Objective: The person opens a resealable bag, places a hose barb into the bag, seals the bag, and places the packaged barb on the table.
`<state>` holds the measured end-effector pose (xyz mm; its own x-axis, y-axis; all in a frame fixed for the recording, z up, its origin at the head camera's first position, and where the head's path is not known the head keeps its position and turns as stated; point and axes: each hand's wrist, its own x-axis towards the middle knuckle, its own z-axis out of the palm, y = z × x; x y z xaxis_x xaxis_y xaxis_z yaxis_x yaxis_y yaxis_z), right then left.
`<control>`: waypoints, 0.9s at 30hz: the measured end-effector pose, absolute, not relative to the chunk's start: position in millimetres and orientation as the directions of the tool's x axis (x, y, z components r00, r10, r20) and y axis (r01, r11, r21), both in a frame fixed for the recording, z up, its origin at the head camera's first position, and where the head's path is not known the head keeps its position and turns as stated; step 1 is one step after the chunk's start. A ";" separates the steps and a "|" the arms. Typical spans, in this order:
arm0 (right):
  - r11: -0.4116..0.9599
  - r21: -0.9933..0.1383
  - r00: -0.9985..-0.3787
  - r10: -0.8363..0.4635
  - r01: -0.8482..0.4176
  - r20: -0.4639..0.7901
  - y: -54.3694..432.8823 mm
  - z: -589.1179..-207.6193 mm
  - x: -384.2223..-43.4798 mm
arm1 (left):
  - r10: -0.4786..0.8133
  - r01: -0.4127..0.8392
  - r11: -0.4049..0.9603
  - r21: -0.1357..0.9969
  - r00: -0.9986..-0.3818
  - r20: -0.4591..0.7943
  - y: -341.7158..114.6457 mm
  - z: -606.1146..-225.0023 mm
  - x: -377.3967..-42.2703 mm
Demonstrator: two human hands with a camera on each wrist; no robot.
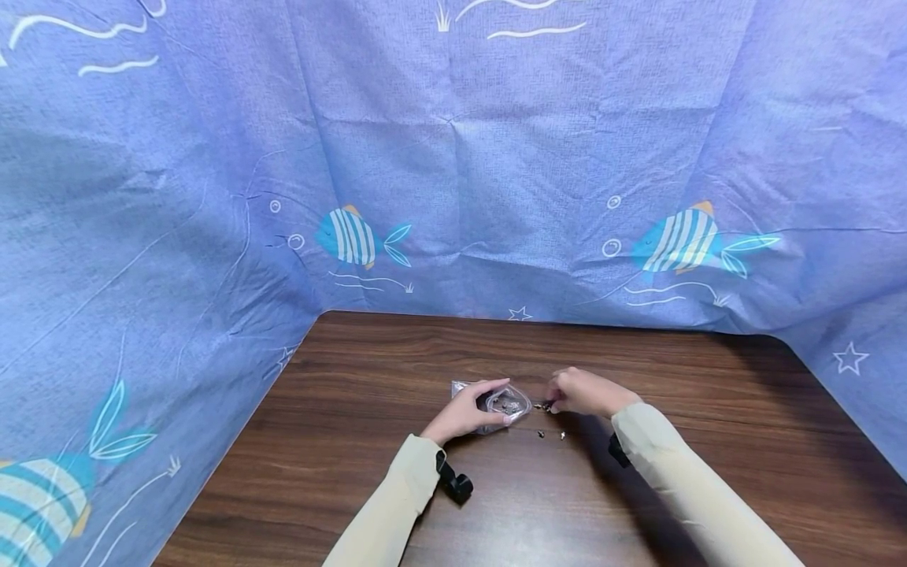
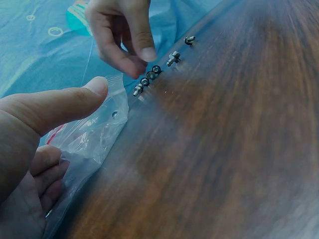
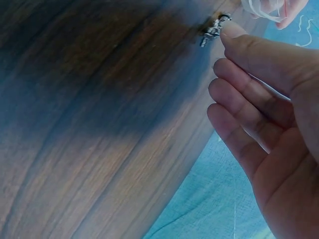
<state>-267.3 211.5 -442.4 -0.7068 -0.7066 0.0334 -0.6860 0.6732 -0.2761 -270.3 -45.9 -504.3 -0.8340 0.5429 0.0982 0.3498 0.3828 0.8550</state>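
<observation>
A clear plastic bag with small metal pieces inside sits in my left hand, thumb and fingers curled round its sides at the mouth. In the left wrist view the bag shows a red line near the hand. My right hand is just right of the bag, bent down to the table, with thumb and forefinger at a small cluster of screw-like metal pieces. In the right wrist view the thumb tip overlaps these pieces; whether one is pinched is hidden. The other right fingers are loosely bent.
Two more small metal pieces lie apart on the brown wood-grain table, one silvery and one darker. A blue cloth with printed fish hangs behind the table and at its sides. Each wrist wears a black strap device.
</observation>
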 end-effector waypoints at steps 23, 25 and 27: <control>0.646 -0.257 -0.675 -0.737 -0.719 0.036 217.8 -448.7 -265.2 | 0.539 0.344 0.397 0.851 -0.838 0.088 -46.0 -506.5 -271.8; 0.642 -0.251 -0.672 -0.739 -0.724 0.050 217.7 -448.8 -264.7 | 0.541 0.346 0.399 0.849 -0.837 0.087 -46.1 -506.3 -271.8; 0.639 -0.247 -0.670 -0.739 -0.728 0.065 217.7 -448.9 -264.1 | 0.543 0.347 0.399 0.849 -0.835 0.087 -46.1 -506.2 -271.9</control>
